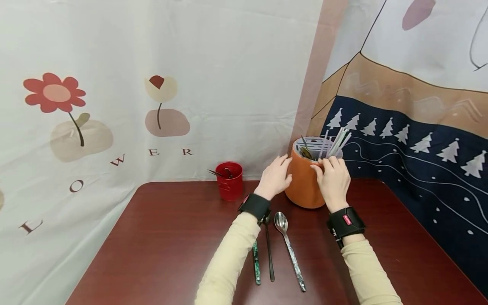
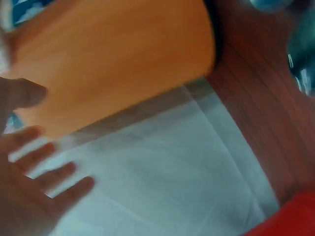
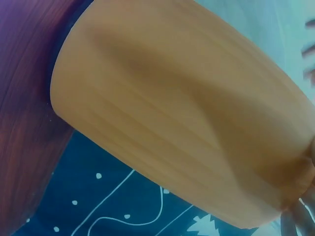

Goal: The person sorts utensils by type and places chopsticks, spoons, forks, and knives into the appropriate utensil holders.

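An orange utensil holder (image 1: 303,186) with a grey slotted top stands upright at the back right of the table. Pale straws (image 1: 338,143) and dark utensils stick out of its slots. My right hand (image 1: 335,181) grips the holder's front rim; in the right wrist view its fingertips (image 3: 301,219) lie at the rim. At the holder's left side is my left hand (image 1: 272,178), its fingers spread and holding nothing. The left wrist view shows the loose fingers (image 2: 61,174) beside the orange wall; whether the thumb touches it, I cannot tell.
A red cup (image 1: 230,184) with utensils in it stands left of the holder. On the table (image 1: 171,254) lie a silver spoon (image 1: 291,252), a thin dark utensil (image 1: 270,258) and a green-handled utensil (image 1: 256,262), the latter two partly behind my left wrist. Printed cloth hangs behind.
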A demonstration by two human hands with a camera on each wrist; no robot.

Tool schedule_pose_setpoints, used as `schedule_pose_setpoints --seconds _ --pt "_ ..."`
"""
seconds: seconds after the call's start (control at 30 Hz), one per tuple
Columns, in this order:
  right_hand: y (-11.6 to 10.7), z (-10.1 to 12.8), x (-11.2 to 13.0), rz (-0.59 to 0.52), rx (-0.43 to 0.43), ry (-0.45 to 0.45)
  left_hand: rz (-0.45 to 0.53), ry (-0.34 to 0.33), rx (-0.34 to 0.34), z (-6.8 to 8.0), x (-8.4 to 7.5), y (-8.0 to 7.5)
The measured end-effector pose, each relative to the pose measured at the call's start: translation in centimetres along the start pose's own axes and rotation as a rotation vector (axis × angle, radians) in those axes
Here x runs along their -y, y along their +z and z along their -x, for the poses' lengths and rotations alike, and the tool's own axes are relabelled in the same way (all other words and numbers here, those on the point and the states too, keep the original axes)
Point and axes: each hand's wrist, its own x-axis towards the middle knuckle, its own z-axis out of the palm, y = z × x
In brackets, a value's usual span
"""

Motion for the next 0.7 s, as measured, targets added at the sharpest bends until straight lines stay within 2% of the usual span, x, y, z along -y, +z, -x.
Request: schedule_pose_setpoints --seconds 0.1,0.23,0.37,0.47,0.6,0.7 --pt "0.0 0.0 0.2 -0.005 0.009 0.010 0.086 -0.094 -0.008 2.6 0.3 -0.2" --pt "-0.1 -0.1 0.1 -0.008 0.017 0.026 0.159 -0.226 0.031 6.3 0.3 -0.3" --pt "-0.2 -0.2 0.1 -0.007 0.015 0.051 0.147 -0.277 0.082 9.3 -0.6 -0.2" --pt "-0.2 -0.2 0.1 -0.004 0.023 0.064 0.149 -0.289 0.131 10.9 -1.8 0.4" --pt "-0.3 -0.1 0.2 -0.003 0.039 0.076 0.191 -0.332 0.133 12.5 -3.2 2.1" --pt "-0.3 0.0 0.3 -0.006 0.041 0.085 0.194 -0.387 0.130 13.2 -4.3 3.1"
